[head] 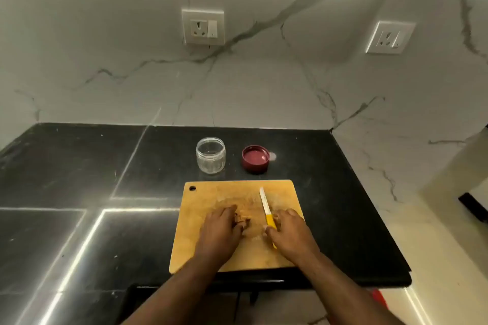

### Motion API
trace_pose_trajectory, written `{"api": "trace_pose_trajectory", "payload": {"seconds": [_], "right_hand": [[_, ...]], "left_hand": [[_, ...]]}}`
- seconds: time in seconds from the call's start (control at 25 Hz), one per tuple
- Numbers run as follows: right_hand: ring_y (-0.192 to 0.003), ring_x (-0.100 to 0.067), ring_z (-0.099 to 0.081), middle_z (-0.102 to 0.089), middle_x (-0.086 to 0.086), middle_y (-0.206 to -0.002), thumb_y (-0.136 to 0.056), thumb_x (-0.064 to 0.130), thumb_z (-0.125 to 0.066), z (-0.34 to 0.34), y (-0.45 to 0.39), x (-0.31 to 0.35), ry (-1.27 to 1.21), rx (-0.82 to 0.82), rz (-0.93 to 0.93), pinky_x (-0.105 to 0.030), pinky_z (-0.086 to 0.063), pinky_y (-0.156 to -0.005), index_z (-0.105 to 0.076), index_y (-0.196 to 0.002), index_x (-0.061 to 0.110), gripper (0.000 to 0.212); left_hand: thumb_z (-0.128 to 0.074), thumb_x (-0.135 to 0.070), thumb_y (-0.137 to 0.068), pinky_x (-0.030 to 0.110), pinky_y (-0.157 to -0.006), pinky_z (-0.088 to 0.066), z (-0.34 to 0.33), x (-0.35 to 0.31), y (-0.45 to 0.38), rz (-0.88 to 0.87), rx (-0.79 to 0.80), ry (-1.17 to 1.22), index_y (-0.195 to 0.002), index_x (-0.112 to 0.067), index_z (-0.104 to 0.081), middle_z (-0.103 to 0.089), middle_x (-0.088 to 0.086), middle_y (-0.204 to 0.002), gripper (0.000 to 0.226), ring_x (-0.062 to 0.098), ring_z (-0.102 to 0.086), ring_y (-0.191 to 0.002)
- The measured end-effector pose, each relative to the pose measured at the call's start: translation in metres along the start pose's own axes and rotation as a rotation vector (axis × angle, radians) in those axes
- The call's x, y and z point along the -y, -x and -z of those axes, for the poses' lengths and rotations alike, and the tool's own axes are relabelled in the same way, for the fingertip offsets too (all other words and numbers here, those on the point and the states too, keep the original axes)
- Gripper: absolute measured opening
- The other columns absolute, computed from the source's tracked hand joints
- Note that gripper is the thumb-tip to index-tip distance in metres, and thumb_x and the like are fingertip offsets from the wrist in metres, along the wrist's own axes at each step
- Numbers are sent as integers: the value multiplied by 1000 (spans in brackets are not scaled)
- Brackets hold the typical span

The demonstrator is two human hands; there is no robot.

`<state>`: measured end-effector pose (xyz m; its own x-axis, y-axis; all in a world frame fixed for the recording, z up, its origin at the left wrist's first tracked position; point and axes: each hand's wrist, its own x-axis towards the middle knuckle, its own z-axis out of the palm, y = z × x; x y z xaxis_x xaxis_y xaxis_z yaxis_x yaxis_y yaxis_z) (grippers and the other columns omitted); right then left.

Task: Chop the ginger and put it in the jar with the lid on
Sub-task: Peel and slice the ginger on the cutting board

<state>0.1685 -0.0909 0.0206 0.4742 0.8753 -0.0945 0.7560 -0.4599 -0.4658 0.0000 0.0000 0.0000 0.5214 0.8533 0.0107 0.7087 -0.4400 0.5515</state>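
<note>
Right grip (289, 229) closed on knife (265, 204), left (224, 227) on ginger (244, 219)

Veined marble wall (264, 82) with two sockets (202, 27), black counter (66, 166).

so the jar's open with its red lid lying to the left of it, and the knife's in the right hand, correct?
Not quite. In the head view the red lid lies to the right of the open jar, not the left, apart from it on the black counter. The rest holds: the yellow-handled knife is in the right hand.
</note>
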Motion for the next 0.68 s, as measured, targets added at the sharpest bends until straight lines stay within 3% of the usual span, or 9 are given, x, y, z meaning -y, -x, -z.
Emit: {"api": "trace_pose_trajectory", "payload": {"seconds": [0.12,0.24,0.36,0.48,0.6,0.68], "right_hand": [[-117,-17,-52,-54,2,-127,-89,43,-63,-5,-4,-1,42,-4,41,-29,-42,-96,-53,-135,21,52],[-100,-17,-59,-63,4,-109,-88,31,-61,1,-4,0,0,-25,22,-28,-45,-80,-64,-116,20,31],[-77,-10,-61,-66,11,-83,-84,24,-66,14,-9,-8,-284,-55,-93,-20,-45,-64,-72,-99,21,16],[-69,-12,-63,-69,-3,-86,-89,14,-63,27,-21,-18,-578,21,-174,-23,-52,-63,-70,-111,14,23],[-63,-20,-65,-68,-22,-88,-97,5,-47,41,-23,-22,-1017,209,-353,-31,-57,-55,-64,-111,12,24],[-59,-19,-61,-65,-21,-83,-96,3,-42,45,-21,-30,-1022,294,-378,-30,-49,-49,-65,-108,9,26]], "left_hand": [[-65,-38,-92,36,-106,-42,-8,3,-5,75,-36,104,-138,-23,-56,-55,-4,-134,49,17,-50,-123],[-71,-27,-89,31,-100,-47,-7,5,-8,105,-23,203,-130,-24,-64,-59,-5,-127,41,15,-57,-115],[-79,-25,-84,24,-90,-46,-3,4,-7,161,-14,316,-129,-25,-62,-59,-7,-122,48,12,-57,-108],[-81,-44,-79,27,-85,-49,-7,-1,-6,225,-64,283,-122,-25,-59,-54,-8,-112,52,10,-54,-98],[-75,-58,-77,35,-88,-51,-13,-7,-7,234,-62,130,-114,-29,-62,-53,-8,-104,49,12,-52,-97],[-71,-60,-79,37,-93,-49,-15,-10,-7,228,-61,87,-118,-34,-63,-54,-9,-108,48,13,-52,-103]]}}
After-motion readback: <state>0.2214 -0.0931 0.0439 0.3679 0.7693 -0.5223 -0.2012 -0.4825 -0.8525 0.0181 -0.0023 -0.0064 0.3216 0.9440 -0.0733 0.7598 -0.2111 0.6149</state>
